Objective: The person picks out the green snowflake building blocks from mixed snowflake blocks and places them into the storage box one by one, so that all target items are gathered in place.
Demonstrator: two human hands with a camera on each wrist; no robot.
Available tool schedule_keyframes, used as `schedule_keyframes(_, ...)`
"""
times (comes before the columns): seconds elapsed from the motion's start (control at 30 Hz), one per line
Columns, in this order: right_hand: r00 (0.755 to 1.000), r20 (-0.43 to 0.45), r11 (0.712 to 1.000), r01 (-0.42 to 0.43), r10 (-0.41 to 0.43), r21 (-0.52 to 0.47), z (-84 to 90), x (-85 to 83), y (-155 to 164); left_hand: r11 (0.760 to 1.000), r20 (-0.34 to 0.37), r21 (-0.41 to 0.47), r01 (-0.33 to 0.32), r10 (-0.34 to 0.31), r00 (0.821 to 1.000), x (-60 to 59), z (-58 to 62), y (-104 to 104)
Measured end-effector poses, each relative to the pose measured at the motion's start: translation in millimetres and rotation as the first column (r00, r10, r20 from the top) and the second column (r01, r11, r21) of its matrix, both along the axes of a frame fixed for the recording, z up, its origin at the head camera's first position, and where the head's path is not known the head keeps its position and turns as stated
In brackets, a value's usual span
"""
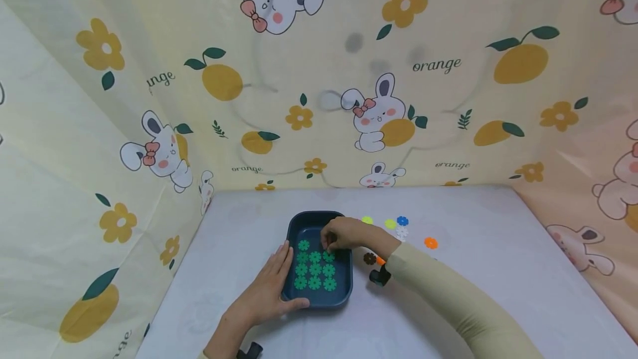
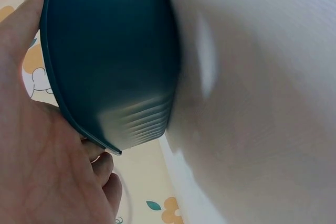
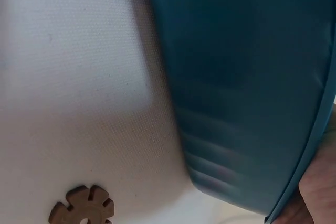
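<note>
Green flower-shaped plastic discs [image 1: 315, 269] lie in rows in the dark-blue rectangular plastic tray [image 1: 344, 295], which my flat left hand [image 1: 266, 292] steadies; my right hand [image 1: 344, 235], pinching one, could scatter them.

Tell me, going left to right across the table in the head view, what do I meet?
Left hand → tray of green discs → brown disc → blue disc → orange disc.
</note>
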State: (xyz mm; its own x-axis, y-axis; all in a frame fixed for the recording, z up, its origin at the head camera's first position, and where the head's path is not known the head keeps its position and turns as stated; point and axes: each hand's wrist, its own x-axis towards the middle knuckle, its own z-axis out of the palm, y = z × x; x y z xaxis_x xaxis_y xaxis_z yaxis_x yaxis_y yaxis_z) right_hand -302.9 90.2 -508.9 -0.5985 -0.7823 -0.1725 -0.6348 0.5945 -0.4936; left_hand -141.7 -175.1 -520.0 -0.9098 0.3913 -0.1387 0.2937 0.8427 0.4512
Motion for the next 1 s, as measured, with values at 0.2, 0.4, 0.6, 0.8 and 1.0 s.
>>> schedule_keyframes(0.2,1.000,-0.008,1.000,0.000,0.000,-0.003,0.2,-0.1,-0.9,1.000,-0.016,-0.001,0.006,-0.006,1.000,-0.9,0.9,-1.5)
schedule_keyframes(0.4,1.000,-0.019,1.000,-0.011,0.011,-0.009,1.6,2.3,0.9,1.000,-0.019,-0.002,0.013,-0.013,1.000,-1.7,-0.1,-1.9)
schedule_keyframes(0.6,0.999,-0.035,1.000,-0.018,0.018,-0.001,1.9,2.6,3.3,1.000,-0.012,-0.001,0.011,-0.011,1.000,-1.5,-0.1,-0.9)
schedule_keyframes(0.8,0.999,-0.045,1.000,-0.028,0.028,0.002,3.0,4.6,2.6,1.000,-0.006,0.008,0.001,-0.001,1.000,-0.8,-2.3,-1.3)
schedule_keyframes(1.0,0.992,-0.124,0.999,-0.013,0.007,-0.051,10.3,8.7,9.8,1.000,-0.018,0.003,0.006,-0.006,1.000,-1.2,-2.4,-1.4)
